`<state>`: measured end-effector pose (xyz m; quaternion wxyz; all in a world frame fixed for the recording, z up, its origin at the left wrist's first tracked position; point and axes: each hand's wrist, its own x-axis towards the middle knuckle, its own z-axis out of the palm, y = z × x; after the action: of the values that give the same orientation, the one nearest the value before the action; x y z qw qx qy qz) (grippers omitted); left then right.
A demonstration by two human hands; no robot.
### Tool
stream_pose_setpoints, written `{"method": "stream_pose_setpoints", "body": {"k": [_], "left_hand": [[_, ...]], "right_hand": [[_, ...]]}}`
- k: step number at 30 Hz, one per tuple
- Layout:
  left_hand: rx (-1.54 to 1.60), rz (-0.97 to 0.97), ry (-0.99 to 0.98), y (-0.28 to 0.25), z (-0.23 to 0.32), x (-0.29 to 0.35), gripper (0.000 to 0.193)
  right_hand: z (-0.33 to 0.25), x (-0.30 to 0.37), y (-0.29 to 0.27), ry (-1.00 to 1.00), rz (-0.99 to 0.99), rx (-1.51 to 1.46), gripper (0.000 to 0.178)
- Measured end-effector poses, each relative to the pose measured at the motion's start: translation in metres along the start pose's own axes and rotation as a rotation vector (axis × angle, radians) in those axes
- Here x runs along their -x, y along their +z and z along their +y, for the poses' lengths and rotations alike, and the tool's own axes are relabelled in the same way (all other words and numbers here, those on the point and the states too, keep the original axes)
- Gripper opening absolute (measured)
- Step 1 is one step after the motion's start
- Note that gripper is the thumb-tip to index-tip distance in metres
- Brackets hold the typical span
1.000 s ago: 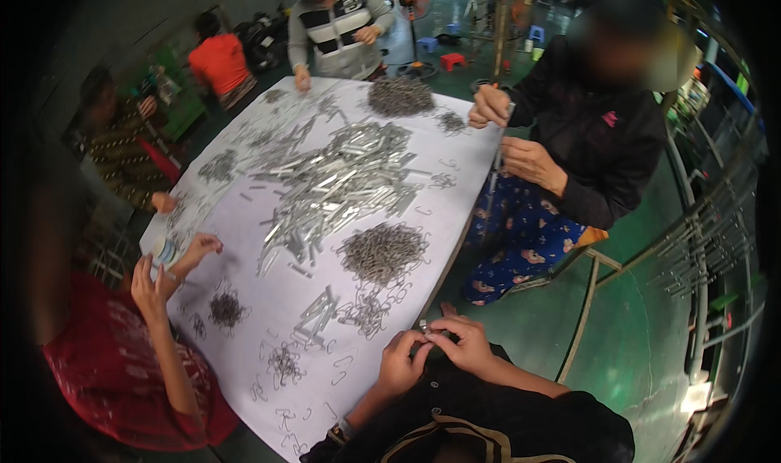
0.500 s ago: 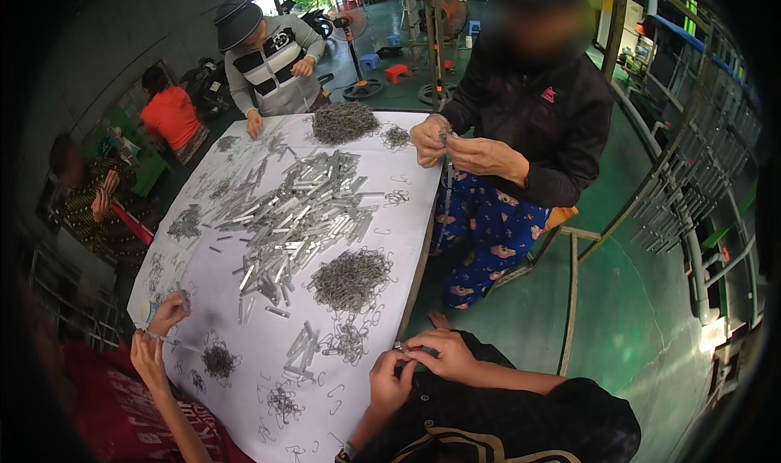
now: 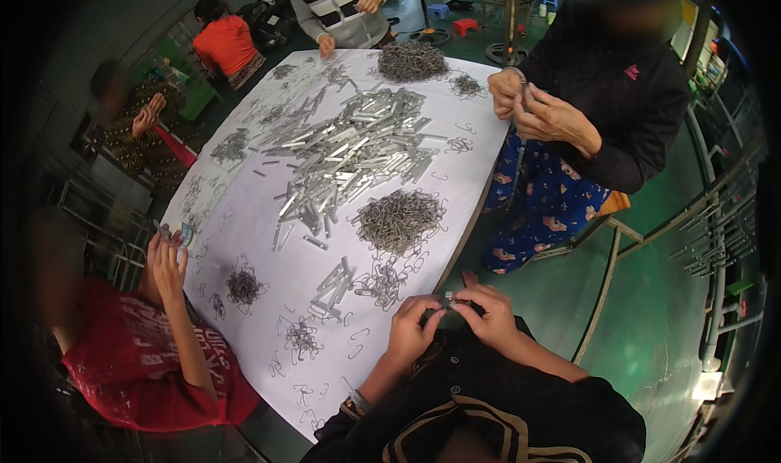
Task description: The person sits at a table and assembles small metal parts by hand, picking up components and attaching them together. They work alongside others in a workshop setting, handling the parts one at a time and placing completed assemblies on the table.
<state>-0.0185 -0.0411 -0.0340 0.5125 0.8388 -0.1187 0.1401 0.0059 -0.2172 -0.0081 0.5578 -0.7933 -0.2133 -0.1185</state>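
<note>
Just off the table's near right edge, my left hand (image 3: 412,326) and my right hand (image 3: 490,315) meet in front of my body. Thumbs and fingers of both are pinched on a small metal piece (image 3: 448,298), mostly covered by the fingertips. Nearest to them on the table lie loose bent wire hooks (image 3: 381,284) and a few flat metal strips (image 3: 332,287). Beyond is a dense heap of wire hooks (image 3: 399,221). A large pile of shiny metal strips (image 3: 358,154) spreads over the middle.
The white-covered table (image 3: 244,333) carries several smaller hook piles. A co-worker in red (image 3: 154,357) sits at the left and one in a dark jacket (image 3: 610,97) at the right, both handling parts. Others are at the far side. A metal frame (image 3: 598,292) stands at the right.
The view has shifted, so the table sits farther right and higher in the picture. My hands stay together on the small metal piece. The co-worker in red has raised both hands closer together.
</note>
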Motion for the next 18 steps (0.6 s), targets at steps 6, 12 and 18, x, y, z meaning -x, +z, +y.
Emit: {"method": "stream_pose_setpoints", "body": {"k": [6,12,18], "left_hand": [[-0.242,0.113,-0.18,-0.036,-0.044,-0.017,0.006],[-0.48,0.219,-0.102,-0.056,-0.081,-0.05,0.006],[-0.553,0.257,-0.059,-0.049,-0.096,-0.075,0.009]], "right_hand": [[0.002,0.0,-0.001,0.005,-0.002,0.01,0.014],[0.004,-0.002,-0.001,-0.002,-0.01,0.02,0.013],[0.003,0.0,-0.004,0.002,-0.008,0.035,0.013]]}}
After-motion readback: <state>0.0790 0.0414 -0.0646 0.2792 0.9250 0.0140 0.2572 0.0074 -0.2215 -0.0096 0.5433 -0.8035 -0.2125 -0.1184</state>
